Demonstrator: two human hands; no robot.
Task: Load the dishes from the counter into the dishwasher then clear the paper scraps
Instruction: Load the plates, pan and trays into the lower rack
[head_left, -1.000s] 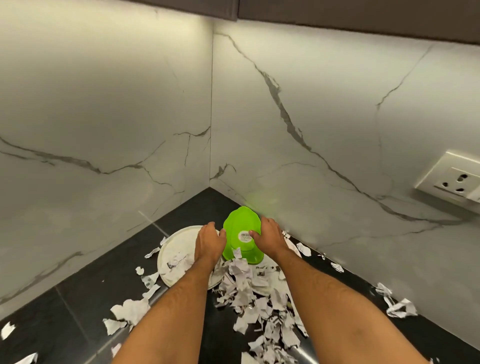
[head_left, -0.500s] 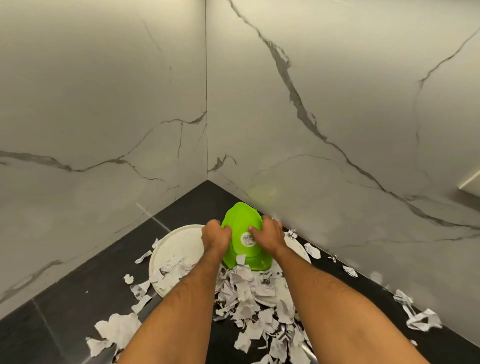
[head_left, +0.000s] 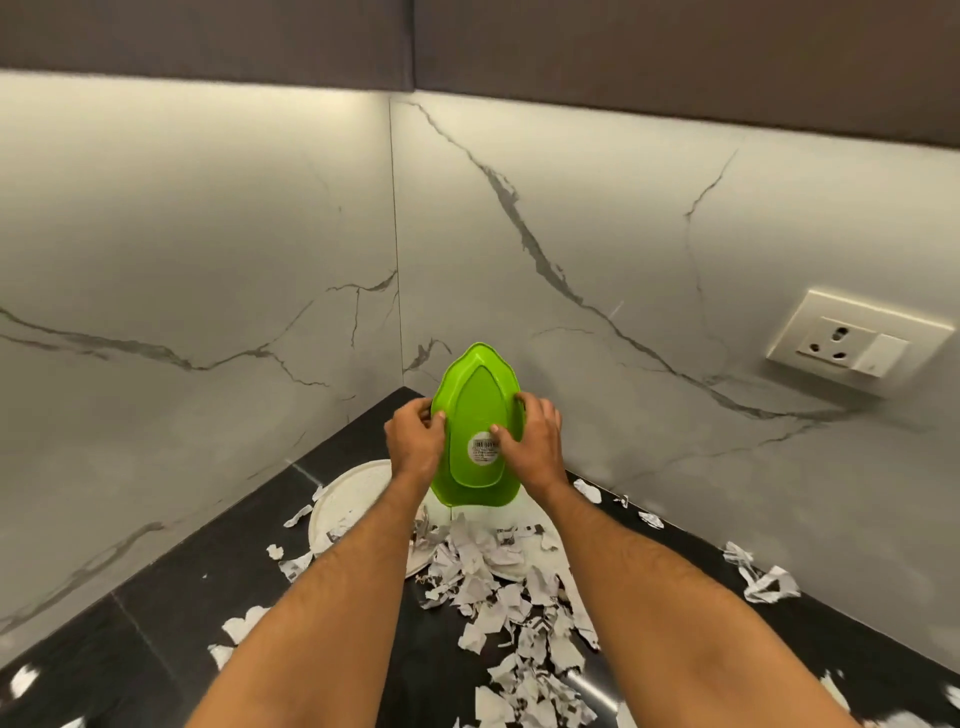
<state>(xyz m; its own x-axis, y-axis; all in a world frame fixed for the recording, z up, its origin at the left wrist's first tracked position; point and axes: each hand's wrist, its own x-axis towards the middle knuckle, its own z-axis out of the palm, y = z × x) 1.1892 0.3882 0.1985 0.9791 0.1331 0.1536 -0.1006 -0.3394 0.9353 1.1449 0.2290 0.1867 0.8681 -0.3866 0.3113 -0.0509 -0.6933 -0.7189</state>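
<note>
A leaf-shaped green plastic dish is held up on edge above the black counter, its underside with a round white sticker facing me. My left hand grips its left rim and my right hand grips its right rim, thumb on the underside. Below it a white round plate lies on the counter, partly covered by my left forearm. Torn paper scraps are piled over a second white plate and spread toward me.
The black counter ends in a corner between two marble walls. A wall socket sits at the right. More scraps lie along the right wall and at the left. Dark cabinets hang overhead.
Both hands have lifted the green dish off the plates and tipped it upright; scraps that lay against it stay on the counter. The camera has tilted up.
</note>
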